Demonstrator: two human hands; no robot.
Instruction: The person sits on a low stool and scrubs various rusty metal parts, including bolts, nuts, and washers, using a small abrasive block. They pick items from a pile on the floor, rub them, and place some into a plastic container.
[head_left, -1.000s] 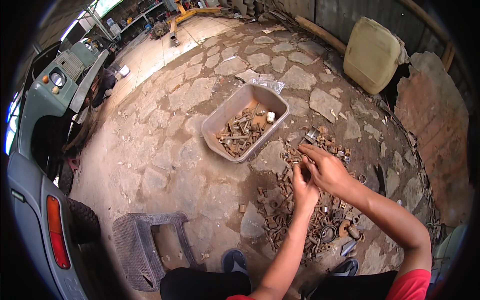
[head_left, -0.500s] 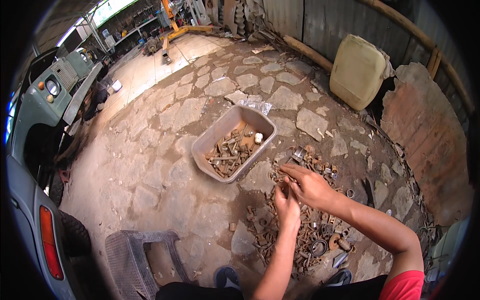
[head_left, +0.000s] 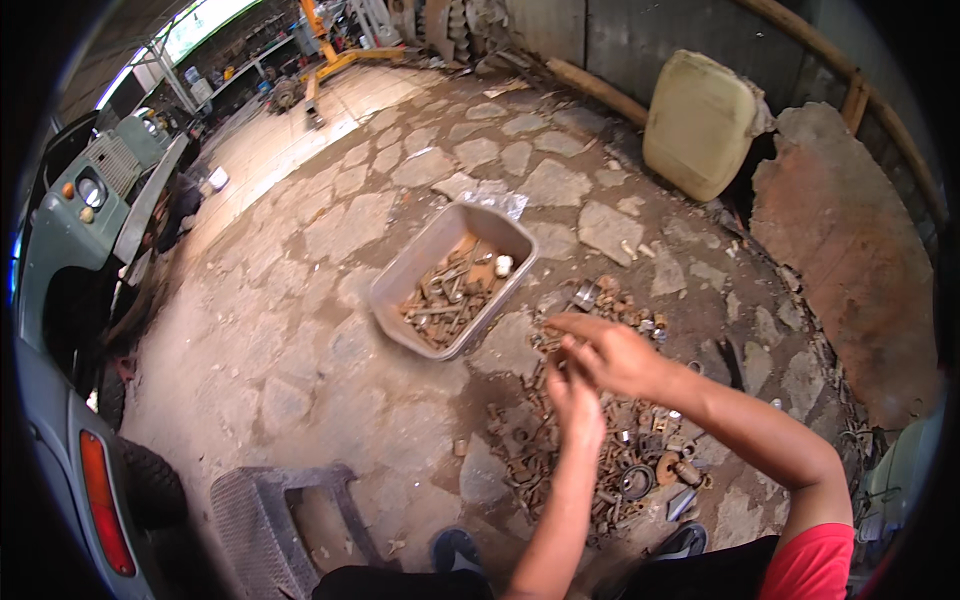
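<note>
While your view has swung over the last second, so that the plastic tub (head_left: pixel 402 280) sits further left and lower in it, your two hands stay close together above the loose rusty metal parts (head_left: pixel 625 460). Your right hand (head_left: pixel 622 358) comes across from the right and overlaps your left hand (head_left: pixel 577 397), its fingers stretched past it on the tub side. Your left fingers are bent up beneath it and partly hidden; whether either hand grips a small piece, I cannot tell.

Those parts lie spread on the stone paving (head_left: pixel 290 330) below your hands and toward your feet, with a dark ring (head_left: pixel 636 482) among them. In the tub, the heap of metal pieces (head_left: pixel 445 310) and the white piece (head_left: pixel 503 265) look unchanged. That suggests the handling remains between your fingers, with nothing visibly put down over this second.
</note>
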